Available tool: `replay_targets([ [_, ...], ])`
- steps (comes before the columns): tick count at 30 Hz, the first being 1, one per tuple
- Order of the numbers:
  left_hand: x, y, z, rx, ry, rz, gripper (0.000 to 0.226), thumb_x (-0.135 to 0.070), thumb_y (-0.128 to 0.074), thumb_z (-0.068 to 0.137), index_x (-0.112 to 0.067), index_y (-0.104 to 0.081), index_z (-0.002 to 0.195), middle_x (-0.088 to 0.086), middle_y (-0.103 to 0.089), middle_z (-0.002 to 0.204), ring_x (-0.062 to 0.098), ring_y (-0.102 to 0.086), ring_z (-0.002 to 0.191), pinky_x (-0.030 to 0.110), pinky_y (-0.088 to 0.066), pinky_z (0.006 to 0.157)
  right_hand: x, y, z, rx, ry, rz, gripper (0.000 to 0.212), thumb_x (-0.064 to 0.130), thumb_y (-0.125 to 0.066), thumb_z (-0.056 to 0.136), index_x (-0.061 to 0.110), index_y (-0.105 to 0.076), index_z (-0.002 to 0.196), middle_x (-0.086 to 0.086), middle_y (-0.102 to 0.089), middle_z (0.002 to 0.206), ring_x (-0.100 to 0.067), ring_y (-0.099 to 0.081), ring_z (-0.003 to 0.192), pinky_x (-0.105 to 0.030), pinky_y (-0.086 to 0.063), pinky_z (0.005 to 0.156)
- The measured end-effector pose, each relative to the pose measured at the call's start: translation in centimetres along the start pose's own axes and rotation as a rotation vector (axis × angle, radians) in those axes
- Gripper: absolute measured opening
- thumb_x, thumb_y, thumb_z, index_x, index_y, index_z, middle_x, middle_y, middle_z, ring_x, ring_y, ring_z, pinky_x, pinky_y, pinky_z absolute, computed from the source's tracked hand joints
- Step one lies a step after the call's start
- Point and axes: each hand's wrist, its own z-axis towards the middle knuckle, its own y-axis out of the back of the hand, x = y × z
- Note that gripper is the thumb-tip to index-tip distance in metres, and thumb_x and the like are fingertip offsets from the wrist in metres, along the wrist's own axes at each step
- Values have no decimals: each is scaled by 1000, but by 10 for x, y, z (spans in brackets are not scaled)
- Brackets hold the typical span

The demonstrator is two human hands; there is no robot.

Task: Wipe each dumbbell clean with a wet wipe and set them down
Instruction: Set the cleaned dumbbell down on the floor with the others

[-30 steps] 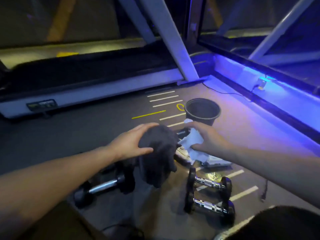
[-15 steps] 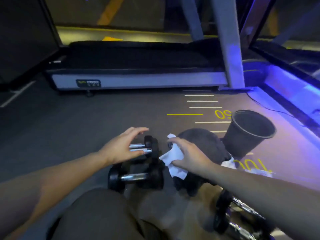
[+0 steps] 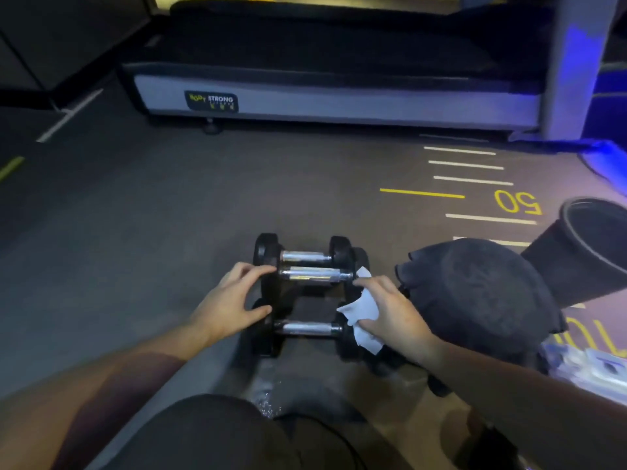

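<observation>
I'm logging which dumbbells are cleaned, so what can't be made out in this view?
- Stacked dumbbells, head view: dim light hides any dirt or wetness.
- Left hand: whether it touches the end weight is unclear.
- Wet wipe: partly covered by the right hand.
- Bin: cut off by the right edge.

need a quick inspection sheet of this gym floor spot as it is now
surface: grey gym floor with white and yellow lines, "50" painted.
job's things: three dumbbells stacked together; white wet wipe.
clutter: dark cloth; black bucket; wipe pack.
grippers: left hand open, fingers at the dumbbell's left end; right hand pinches the wipe.
cables: thin black cable near the knee.
surroundings: treadmill behind.
</observation>
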Motion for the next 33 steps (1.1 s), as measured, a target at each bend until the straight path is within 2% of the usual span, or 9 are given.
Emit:
replay_targets([
  [4, 15, -13, 6, -63, 68, -52, 82, -35, -82, 80, -44, -37, 149, -9, -28, 141, 11, -43, 127, 24, -35, 108, -3, -3, 15, -184, -3, -29, 65, 19, -75, 79, 31, -46, 136, 8, -42, 131, -19, -53, 113, -30, -46, 87],
  [10, 14, -14, 38, 34, 115, -169, 97, -39, -87, 76, -54, -25, 150, -9, -14, 157, 9, -37, 133, 32, -34, 114, -2, 0, 48, -156, -30, -72, 68, 23, -73, 80, 31, -42, 139, 7, -39, 139, -26, -54, 114, -37, -47, 83],
  [14, 8, -14, 58, 89, 148, -211, 99, -43, -87, 74, -67, -21, 144, -4, -22, 160, 15, -37, 142, 36, -33, 119, -4, -4, 65, -135, -80, -20, 74, 25, -75, 77, 35, -41, 143, 5, -35, 145, -26, -53, 118, -33, -45, 88],
  [17, -2, -17, 68, 97, 188, -182, 92, -38, -86, 76, -59, -30, 146, -7, -48, 146, 15, -50, 132, 30, -39, 109, -5, -11, 71, -79, -135, 64, 78, 28, -78, 76, 42, -40, 143, 1, -33, 146, -23, -50, 121, -34, -46, 97],
  [20, -9, -20, 68, 70, 242, -171, 83, -28, -82, 78, -53, -37, 143, -11, -64, 122, 15, -62, 112, 25, -45, 95, -1, -17, 76, -34, -190, 108, 78, 26, -75, 78, 47, -38, 142, -3, -39, 136, -21, -51, 111, -32, -47, 90],
  [25, -18, -21, 67, 24, 300, -211, 76, -13, -75, 77, -52, -45, 135, -14, -67, 98, 9, -65, 86, 21, -45, 76, 5, -21, 77, -77, -238, 142, 67, 13, -68, 79, 42, -45, 135, -4, -47, 121, -19, -48, 96, -29, -40, 78],
  [29, -26, -24, 64, -42, 317, -233, 72, -7, -71, 75, -51, -50, 128, -18, -67, 91, 8, -65, 84, 23, -47, 74, 11, -24, 75, -138, -264, 156, 63, 9, -64, 77, 42, -49, 129, -2, -48, 119, -21, -52, 93, -29, -39, 74],
  [33, -28, -20, 58, -58, 310, -210, 68, -7, -70, 76, -50, -52, 126, -16, -67, 91, 8, -63, 81, 23, -45, 71, 16, -24, 68, -154, -283, 134, 60, 10, -62, 79, 43, -48, 126, -2, -48, 122, -20, -52, 88, -28, -38, 71],
])
